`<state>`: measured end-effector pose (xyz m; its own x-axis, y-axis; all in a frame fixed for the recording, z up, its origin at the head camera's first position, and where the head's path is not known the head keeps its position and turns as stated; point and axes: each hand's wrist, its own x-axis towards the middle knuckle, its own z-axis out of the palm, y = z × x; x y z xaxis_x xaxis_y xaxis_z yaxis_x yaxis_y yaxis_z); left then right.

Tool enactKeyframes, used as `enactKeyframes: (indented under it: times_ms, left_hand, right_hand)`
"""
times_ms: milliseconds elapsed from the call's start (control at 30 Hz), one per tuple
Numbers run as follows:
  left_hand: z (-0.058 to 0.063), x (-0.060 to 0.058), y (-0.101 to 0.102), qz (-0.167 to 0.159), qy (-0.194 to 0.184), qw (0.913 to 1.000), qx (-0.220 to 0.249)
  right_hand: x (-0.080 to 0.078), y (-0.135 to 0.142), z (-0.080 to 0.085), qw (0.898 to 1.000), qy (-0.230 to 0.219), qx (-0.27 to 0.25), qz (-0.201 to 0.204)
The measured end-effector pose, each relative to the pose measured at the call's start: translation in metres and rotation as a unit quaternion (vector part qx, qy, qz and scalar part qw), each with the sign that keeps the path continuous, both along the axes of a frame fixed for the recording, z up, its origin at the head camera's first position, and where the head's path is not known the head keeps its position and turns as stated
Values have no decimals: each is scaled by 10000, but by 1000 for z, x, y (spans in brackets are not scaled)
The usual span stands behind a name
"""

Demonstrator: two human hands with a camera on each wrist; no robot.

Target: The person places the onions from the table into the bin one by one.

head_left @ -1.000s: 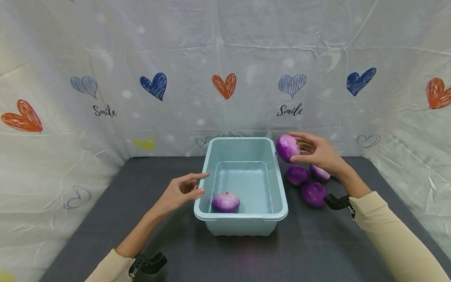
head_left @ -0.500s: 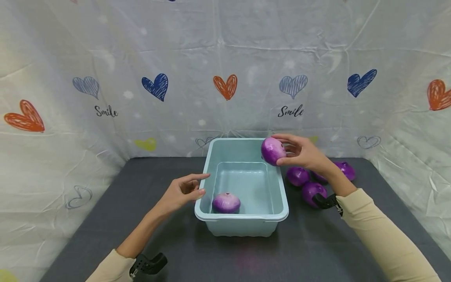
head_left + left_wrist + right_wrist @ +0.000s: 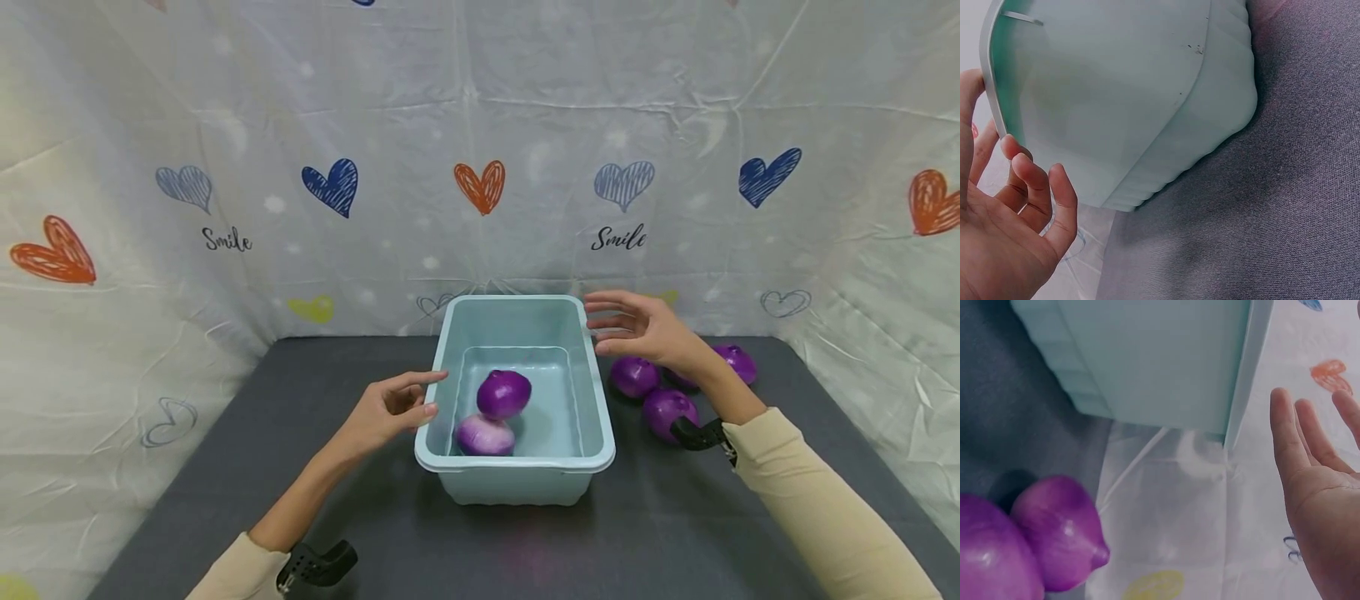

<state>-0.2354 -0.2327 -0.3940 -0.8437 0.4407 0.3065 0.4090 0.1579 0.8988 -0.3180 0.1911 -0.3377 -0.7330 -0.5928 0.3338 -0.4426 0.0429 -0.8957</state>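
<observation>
A light blue plastic tub [image 3: 513,485] holds two purple onions; the darker onion [image 3: 504,393] overlaps the paler onion [image 3: 485,436] in the head view. My left hand [image 3: 387,407] is at the tub's left rim, thumb and index tips touching it and spread apart. In the left wrist view the other fingers [image 3: 1063,203] bend loosely beside the tub's outer wall. Beside the right rim hovers my right hand [image 3: 637,327], its fingers extended and nothing in them. The right wrist view shows this hand's fingers [image 3: 1285,428] apart from the tub wall [image 3: 1160,362].
Several more purple onions lie right of the tub, among them a near onion [image 3: 667,412], a middle onion [image 3: 634,377] and a far right onion [image 3: 737,363]. Dark cloth [image 3: 360,533] covers the table. A white curtain [image 3: 525,108] with printed hearts hangs behind.
My right hand has carried an onion leftward over the tub's rim and let go of it; that onion is now inside the tub. The left hand has stayed at the left rim.
</observation>
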Motion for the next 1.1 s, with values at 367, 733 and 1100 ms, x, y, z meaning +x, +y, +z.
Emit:
enactKeyframes:
  times_ms: [367,733,1100]
  left_hand:
    - [0,1,1,102,-81,9999,-38]
    - [0,1,0,119,-3,9999,-96]
    - [0,2,1,200,-27,9996,-201]
  right_hand:
    - [6,35,-9,9991,-21,207,-377]
    - [14,78,-23,9958,-120,288,-859]
    - [26,119,-42,9867,-82,430,-1564]
